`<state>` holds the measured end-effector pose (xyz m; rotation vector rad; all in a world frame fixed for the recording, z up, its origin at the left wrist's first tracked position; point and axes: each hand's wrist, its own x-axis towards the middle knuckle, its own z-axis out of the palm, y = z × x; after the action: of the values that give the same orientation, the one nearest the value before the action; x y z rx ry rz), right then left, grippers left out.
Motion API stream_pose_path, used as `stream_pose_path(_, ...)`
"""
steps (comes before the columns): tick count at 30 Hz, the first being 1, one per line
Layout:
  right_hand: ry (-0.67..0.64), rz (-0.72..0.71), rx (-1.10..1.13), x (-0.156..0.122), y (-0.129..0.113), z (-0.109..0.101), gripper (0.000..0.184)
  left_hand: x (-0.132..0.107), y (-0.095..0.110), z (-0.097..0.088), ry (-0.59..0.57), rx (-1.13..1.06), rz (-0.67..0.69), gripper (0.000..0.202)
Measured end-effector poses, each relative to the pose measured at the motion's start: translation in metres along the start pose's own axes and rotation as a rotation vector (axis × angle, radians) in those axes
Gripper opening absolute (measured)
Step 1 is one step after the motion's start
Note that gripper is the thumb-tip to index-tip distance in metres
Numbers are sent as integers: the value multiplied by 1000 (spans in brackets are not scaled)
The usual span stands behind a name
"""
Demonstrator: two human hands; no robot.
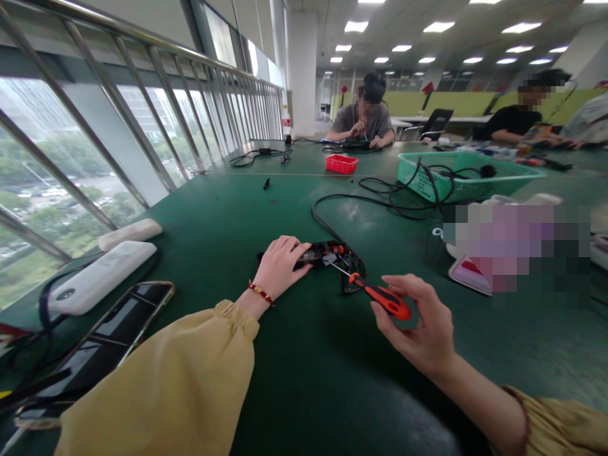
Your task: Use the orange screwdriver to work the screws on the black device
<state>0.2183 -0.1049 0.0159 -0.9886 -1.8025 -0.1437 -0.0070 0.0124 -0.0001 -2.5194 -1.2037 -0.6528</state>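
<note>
On the green table (304,354), a black corded device (313,254) lies with its inner parts and wires exposed at the right end. My left hand (281,263) rests over its left part, fingers and thumb closed around the body. My right hand (422,323) holds an orange and black screwdriver (387,300) by the handle, between thumb and fingers. The screwdriver's shaft slants up and left into the exposed parts; its tip is too small to make out. A black cable (323,218) runs from the device towards the back right.
A green basket (475,187) with cables stands at the back right, a red tray (341,164) at the back. A phone (107,342) and white power bank (104,277) lie left, beside the railing (156,57). Other people (365,117) sit at the far side.
</note>
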Motion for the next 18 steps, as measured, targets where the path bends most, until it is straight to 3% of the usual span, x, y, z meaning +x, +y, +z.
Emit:
stream_pose_path(3, 35, -41, 27, 0, -1, 0, 38, 0, 0, 0, -5, 4, 2, 31)
stream_pose_path(7, -65, -18, -8, 1, -2, -1, 20, 0, 0, 0, -4, 0, 4, 31)
stream_pose_path(12, 13, -4, 34, 1, 0, -1, 35, 0, -1, 2, 1, -8, 4, 32)
stream_pose_path(18, -230, 27, -1, 3, -2, -1, 18, 0, -1, 1, -4, 7, -2, 32)
